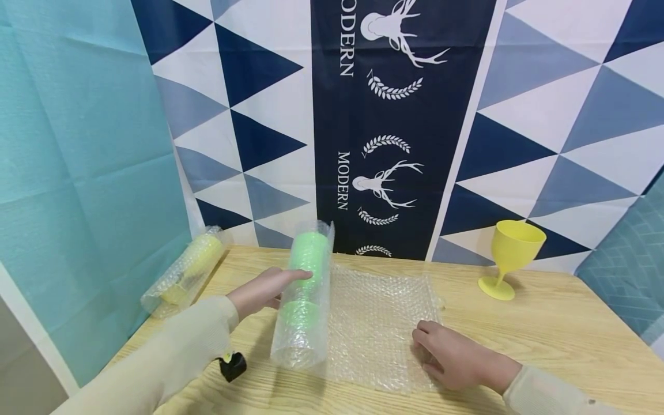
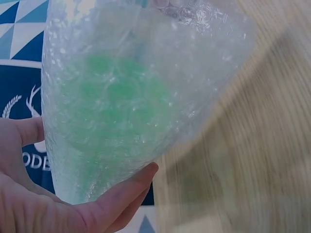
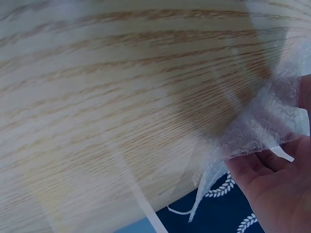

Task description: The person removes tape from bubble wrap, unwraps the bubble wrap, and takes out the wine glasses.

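A roll of clear bubble wrap [image 1: 298,351] stands tilted on the wooden table, with a green cup-like thing [image 1: 309,248] inside it, blurred by the bubbles. My left hand [image 1: 267,291] grips the roll from its left side, thumb across the front. In the left wrist view, its fingers [image 2: 129,191] curl round the film. From the roll a flat bubble wrap sheet [image 1: 378,323] spreads to the right. My right hand [image 1: 451,354] pinches the sheet's right edge. The right wrist view shows that raised edge [image 3: 262,126] between thumb and fingers.
A yellow goblet [image 1: 513,251] stands upright at the back right of the table [image 1: 560,323]. Another bubble-wrapped bundle [image 1: 187,271] with something yellow inside lies at the left edge. A small black block [image 1: 233,367] shows below my left cuff. Patterned cloth [image 1: 270,115] hangs behind.
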Demonstrator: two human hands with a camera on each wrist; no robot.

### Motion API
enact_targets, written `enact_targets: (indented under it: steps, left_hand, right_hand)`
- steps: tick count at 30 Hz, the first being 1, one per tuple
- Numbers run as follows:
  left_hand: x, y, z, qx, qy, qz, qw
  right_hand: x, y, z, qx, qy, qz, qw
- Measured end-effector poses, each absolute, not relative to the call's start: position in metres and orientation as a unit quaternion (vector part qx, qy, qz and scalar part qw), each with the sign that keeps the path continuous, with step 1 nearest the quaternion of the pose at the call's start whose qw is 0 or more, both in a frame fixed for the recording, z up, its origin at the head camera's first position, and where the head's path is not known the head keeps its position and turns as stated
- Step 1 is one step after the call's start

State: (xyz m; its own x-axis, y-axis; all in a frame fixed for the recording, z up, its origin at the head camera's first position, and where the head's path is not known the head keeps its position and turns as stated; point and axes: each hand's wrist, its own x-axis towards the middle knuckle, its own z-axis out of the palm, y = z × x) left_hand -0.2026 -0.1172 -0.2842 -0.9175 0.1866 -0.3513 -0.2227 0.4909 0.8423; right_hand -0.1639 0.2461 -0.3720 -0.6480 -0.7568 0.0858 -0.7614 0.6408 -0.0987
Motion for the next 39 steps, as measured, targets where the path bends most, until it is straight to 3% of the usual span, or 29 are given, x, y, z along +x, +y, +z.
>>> enact_targets:
  steps: [25, 39]
  left_hand:
    - [-0.205, -0.026, -0.343, -0.007, 0.828, 0.513, 0.225]
    - [-0.204, 0.005, -0.346, -0.005, 0.826, 0.522, 0.211]
  right_hand:
    - [-0.163, 0.246, -0.375, 0.416, -0.906, 0.072, 0.015]
    - [-0.165, 0.245, -0.374, 0.42, -0.905, 0.049, 0.037]
